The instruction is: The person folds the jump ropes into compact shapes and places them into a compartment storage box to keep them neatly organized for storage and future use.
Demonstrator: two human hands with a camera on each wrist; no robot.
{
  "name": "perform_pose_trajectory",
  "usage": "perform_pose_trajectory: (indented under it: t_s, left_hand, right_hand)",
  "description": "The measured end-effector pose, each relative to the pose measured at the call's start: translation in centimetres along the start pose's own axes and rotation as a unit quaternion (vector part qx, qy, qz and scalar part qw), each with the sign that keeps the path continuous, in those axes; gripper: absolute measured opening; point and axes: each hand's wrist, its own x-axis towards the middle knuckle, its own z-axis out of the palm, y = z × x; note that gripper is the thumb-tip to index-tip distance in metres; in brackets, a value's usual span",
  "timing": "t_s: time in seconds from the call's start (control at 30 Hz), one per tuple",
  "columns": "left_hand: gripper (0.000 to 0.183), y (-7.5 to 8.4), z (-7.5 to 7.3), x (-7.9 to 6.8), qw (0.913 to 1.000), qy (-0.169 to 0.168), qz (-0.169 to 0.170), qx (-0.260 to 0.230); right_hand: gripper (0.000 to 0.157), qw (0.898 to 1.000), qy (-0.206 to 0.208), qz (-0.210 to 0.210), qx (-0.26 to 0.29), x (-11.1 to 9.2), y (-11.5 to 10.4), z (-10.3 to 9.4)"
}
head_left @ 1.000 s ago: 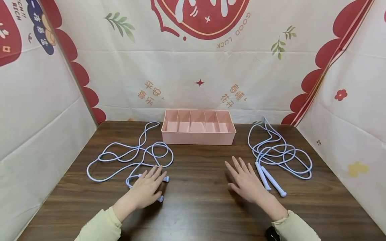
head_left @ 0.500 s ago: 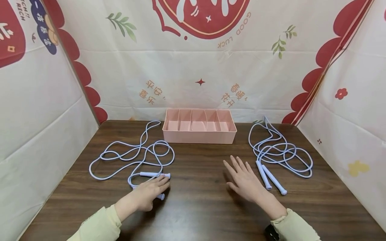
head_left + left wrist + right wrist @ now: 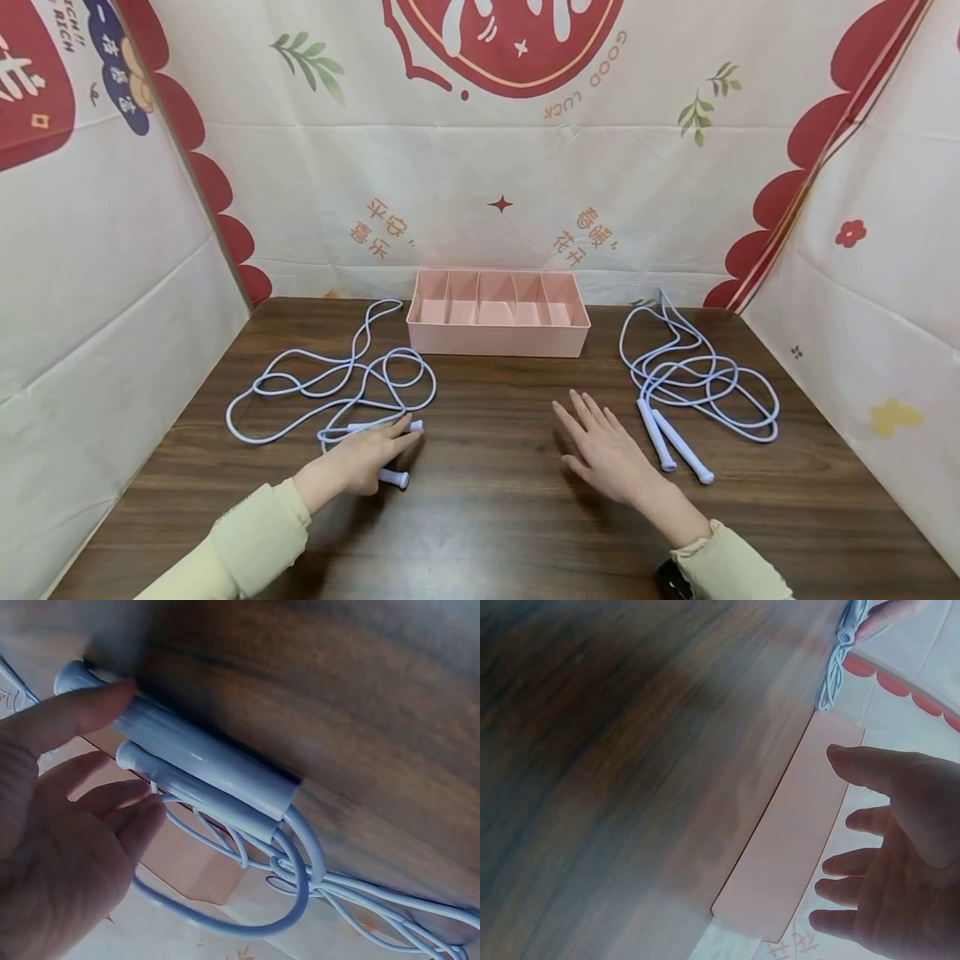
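Note:
A light blue jump rope point(image 3: 363, 427) lies loosely looped on the left of the table. My left hand point(image 3: 358, 458) is over its two handles, the knobbed ends showing past the fingers. In the left wrist view, the thumb overlaps the nearer handle point(image 3: 206, 761), while the loosely bent fingers are beside the end of the other handle point(image 3: 196, 791). My right hand point(image 3: 609, 457) holds nothing, palm down with fingers spread. Just to its right lies a second blue jump rope point(image 3: 682, 445), its handles side by side and pointing toward me.
At the back middle of the dark wooden table point(image 3: 495, 517) stands a pink organizer box point(image 3: 498, 341) with several compartments, visible also in the right wrist view. Printed cloth point(image 3: 465, 158) hangs close behind the table and along both sides.
The left hand has gone from lying spread above the left rope's handles to reaching down over them with bent fingers. The right hand stays nearly in place. The head view has shifted slightly.

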Motion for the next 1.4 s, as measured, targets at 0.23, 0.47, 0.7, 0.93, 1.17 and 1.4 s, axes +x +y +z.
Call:
perform_pose_trajectory:
  t_s: [0.23,0.47,0.7,0.93,1.17,1.4]
  left_hand:
    - [0.072,0.1,-0.3,0.5,0.9994,0.004,-0.029,0.018]
    - [0.042,0.1,0.7,0.8,0.9915,0.104,0.049,0.062]
    - [0.018,0.8,1.4,1.2,0.9787,0.152,0.070,0.118]
    - [0.017,1.9,1.5,1.8,0.9703,0.184,0.064,0.144]
    - [0.018,2.4,2.3,2.7,0.9529,0.201,0.067,0.217]
    - [0.016,2.4,2.4,2.8,0.9496,0.213,0.065,0.220]
  right_hand:
    - [0.066,1.000,0.001,-0.003,0.001,-0.2,-0.3,0.1]
    - [0.066,1.000,0.003,-0.009,0.005,-0.6,-0.5,0.3]
    - [0.065,1.000,0.003,-0.015,0.014,-0.6,-0.9,0.5]
    - [0.065,0.999,-0.005,-0.031,0.013,-0.3,-1.5,0.6]
    - [0.061,0.999,-0.018,-0.039,0.007,0.1,-2.1,0.4]
    - [0.060,0.999,-0.022,-0.039,0.008,0.1,-2.4,0.1]
